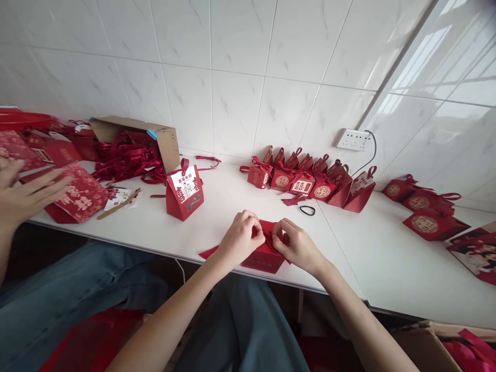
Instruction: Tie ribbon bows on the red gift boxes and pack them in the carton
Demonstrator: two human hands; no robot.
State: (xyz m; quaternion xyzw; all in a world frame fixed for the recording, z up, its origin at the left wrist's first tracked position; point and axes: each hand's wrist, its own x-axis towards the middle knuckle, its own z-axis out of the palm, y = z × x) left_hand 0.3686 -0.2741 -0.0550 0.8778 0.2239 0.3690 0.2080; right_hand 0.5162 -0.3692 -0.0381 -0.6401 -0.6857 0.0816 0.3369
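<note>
A red gift box point(263, 262) lies at the table's front edge before me, with a dark red ribbon point(268, 238) across its top. My left hand point(241, 236) pinches the ribbon on one side, thumb against forefinger. On the other side my right hand point(297, 243) is closed in a similar pinch on the ribbon. The fingers hide much of the ribbon, so its knot or loop is unclear. A red flap or ribbon end point(209, 252) sticks out left of the box. Beyond my hands lie a black hair tie point(307, 210) and a short red ribbon piece point(292, 199).
Several finished-looking red boxes point(302, 184) stand along the wall, more boxes point(424, 223) at right. A tall red box point(185, 194) stands left, near a cardboard carton point(169, 144) of ribbons. A co-worker's hand point(23, 199) hovers over boxes far left. A socket strip point(352, 140) is on the wall.
</note>
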